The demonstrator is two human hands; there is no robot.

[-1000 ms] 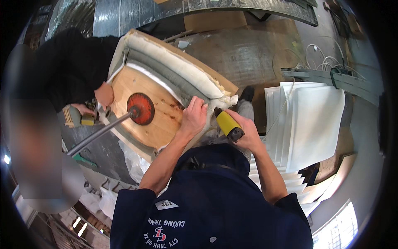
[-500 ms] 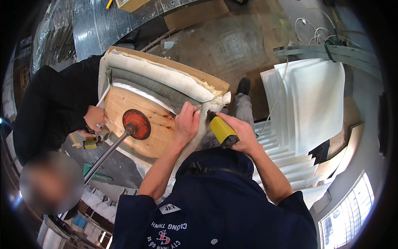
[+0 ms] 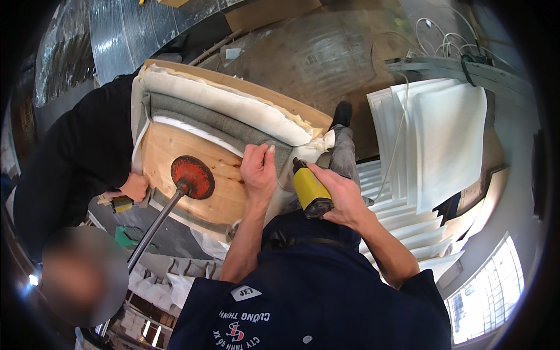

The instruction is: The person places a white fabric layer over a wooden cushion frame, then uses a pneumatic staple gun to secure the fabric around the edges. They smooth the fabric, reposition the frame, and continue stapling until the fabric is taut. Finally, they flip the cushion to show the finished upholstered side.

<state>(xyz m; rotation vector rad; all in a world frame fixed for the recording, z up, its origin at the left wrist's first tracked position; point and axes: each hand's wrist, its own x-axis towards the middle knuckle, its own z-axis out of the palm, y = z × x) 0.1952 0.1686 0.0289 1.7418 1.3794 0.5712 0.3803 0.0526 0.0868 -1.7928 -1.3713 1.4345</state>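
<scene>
In front of me is an upholstered furniture piece with a bare wooden panel [image 3: 224, 166], a grey fabric strip [image 3: 204, 116] and a white padded roll [image 3: 221, 96] along its far side. My left hand [image 3: 259, 172] pinches the grey fabric near its right corner, fingertips closed on the cloth. In my right hand [image 3: 348, 198] is a yellow and black staple gun [image 3: 312, 189], its nose tilted toward the fabric corner, close to my left fingers. Whether the nose touches anything I cannot tell.
A red disc [image 3: 192, 177] on a metal rod [image 3: 154, 227] stands against the wooden panel. At the left, a co-worker's hand [image 3: 135, 186] rests by the panel's edge near another yellow tool [image 3: 122, 204]. White sheets [image 3: 449, 140] hang at the right beside a thin hose [image 3: 398, 128].
My left hand has shifted slightly left along the fabric, away from the corner. The staple gun has tilted more upright. The co-worker's hand has moved nearer along the panel's left edge.
</scene>
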